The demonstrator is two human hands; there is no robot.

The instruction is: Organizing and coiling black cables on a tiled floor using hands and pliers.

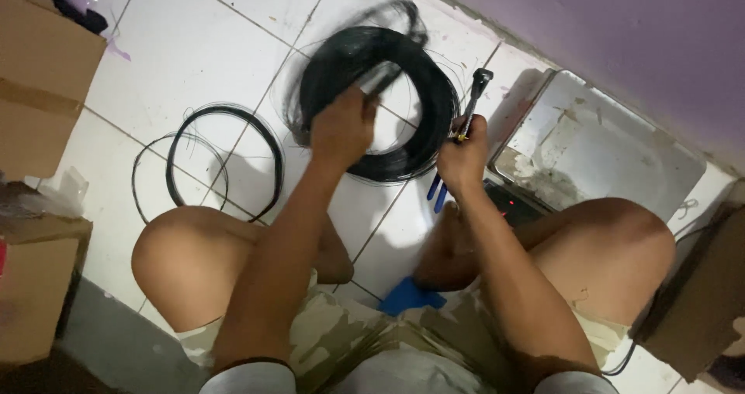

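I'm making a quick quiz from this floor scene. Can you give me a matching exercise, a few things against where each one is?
Things:
1. large black wire coil
2. small black wire loops
3. pliers
4. metal scale

Places:
A. in the right hand
B. on the tiles left of the left arm
C. by the purple wall, beyond the right knee
D. under the left hand, in front of the person

Pairs: 1-D, 2-B, 3-A, 4-C
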